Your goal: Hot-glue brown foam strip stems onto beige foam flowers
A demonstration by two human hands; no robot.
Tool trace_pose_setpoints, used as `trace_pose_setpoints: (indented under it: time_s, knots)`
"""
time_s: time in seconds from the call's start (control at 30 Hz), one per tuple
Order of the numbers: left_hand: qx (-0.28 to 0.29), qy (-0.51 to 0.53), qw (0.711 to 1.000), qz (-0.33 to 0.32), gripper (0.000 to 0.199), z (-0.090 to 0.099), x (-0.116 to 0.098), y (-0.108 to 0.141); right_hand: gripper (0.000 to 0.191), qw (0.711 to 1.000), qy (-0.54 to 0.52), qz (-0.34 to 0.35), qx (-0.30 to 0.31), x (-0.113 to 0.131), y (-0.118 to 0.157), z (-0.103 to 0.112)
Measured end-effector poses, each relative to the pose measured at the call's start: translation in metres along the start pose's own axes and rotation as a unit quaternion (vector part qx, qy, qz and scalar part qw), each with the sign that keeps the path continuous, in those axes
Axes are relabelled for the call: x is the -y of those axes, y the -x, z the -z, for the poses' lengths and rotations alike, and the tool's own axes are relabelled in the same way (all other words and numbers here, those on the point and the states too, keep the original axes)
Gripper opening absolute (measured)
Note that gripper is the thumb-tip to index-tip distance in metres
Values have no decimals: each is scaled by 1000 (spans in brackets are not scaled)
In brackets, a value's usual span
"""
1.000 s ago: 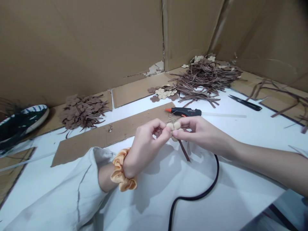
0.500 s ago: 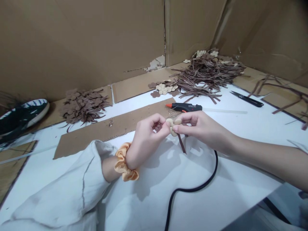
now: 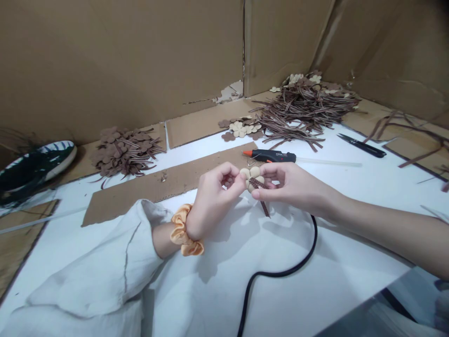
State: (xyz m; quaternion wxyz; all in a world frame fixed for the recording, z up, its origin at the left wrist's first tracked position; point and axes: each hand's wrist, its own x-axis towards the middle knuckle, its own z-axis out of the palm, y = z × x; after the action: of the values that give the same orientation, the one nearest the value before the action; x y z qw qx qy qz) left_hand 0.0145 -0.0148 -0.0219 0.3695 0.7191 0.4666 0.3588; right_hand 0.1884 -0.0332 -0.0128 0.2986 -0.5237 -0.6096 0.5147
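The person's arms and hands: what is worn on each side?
The left hand is gloveless; between it and a loose, whitish cloth sleeve with a dark seam-like line sits a ruffled, orange, shiny fabric scrunchie. The right hand is gloveless, its forearm showing no sleeve or band.

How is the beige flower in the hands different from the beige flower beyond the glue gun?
The held flower sits between left hand and right hand; the pile flower lies among others. A brown ribbon overlaps the held flower; none shows on the pile flower. Both have rounded beige petals.
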Motion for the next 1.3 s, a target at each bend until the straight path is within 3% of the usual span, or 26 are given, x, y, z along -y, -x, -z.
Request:
trace_pose_setpoints:
  time_s: [0.37,0.83,1.1,1.3]
  knots:
    - [9,-9,999,-29,20,-3,0,5,28,995,-90,-42,26,0,-1,0]
    - [2,-31,999,-19,19,-4,-4,9,20,997,-78,24,10,4,4,-2]
    - [-6,-13,1000,-1,19,-5,-1,8,25,996,-86,-27,22,-1,-1,-3]
    - [-18,-1,1000,1,20,-4,0,7,28,998,-56,-26,29,-2,-2,2]
